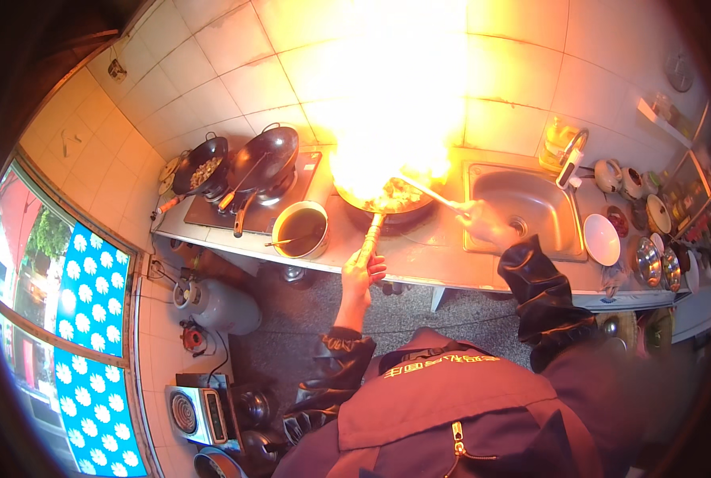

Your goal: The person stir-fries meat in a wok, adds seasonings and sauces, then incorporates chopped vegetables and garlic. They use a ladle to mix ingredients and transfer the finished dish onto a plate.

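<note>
Tall, bright flames rise from a wok point(412, 210) on the burner before me, hiding its back part. Food point(398, 196) shows near the wok's front rim, lit by the fire. My left hand point(360, 273) grips the wok's handle point(370, 236) from the counter's front side. In my right hand point(484, 222), at the right of the wok, is the handle of a long cooking utensil point(430, 192); its far end reaches into the food, and its head is hidden by food and glare. A pot of dark liquid point(301, 232) with a utensil in it stands left of the wok.
Two more woks, one with food point(203, 173) and one dark point(266, 158), sit on a stove at the left. Right of the flames are a steel sink point(520, 203), an oil jug point(556, 145), a white bowl point(602, 239) and several containers. A gas cylinder point(227, 306) stands below left.
</note>
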The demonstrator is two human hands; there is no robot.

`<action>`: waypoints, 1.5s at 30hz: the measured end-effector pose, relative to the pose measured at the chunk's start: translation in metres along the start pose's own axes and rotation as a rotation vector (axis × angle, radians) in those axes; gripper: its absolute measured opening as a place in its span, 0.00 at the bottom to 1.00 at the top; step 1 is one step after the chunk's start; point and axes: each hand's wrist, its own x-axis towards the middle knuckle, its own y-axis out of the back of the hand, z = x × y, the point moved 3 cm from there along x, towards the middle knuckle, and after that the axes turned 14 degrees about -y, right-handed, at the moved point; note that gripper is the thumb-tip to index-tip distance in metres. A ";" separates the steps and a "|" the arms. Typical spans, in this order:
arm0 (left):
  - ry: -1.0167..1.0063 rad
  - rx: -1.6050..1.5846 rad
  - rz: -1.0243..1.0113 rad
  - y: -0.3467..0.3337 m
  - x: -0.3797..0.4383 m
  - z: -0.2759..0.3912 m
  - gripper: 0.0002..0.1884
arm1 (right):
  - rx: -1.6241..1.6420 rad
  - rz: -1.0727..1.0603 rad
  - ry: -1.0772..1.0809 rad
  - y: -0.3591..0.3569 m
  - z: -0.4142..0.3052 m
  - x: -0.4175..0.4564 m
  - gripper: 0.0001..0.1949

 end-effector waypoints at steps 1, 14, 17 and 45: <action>-0.004 -0.004 -0.011 0.001 -0.001 0.001 0.13 | 0.010 0.013 -0.049 -0.011 0.000 -0.003 0.18; -0.001 0.016 -0.053 0.004 0.001 0.000 0.16 | 0.136 -0.077 -0.088 0.051 -0.013 -0.069 0.20; 0.011 0.010 -0.057 0.006 0.001 -0.004 0.16 | 0.148 -0.090 -0.157 0.007 -0.007 -0.056 0.21; 0.017 -0.013 -0.032 0.005 0.000 0.000 0.17 | 0.370 -0.248 -0.411 -0.035 -0.002 0.077 0.23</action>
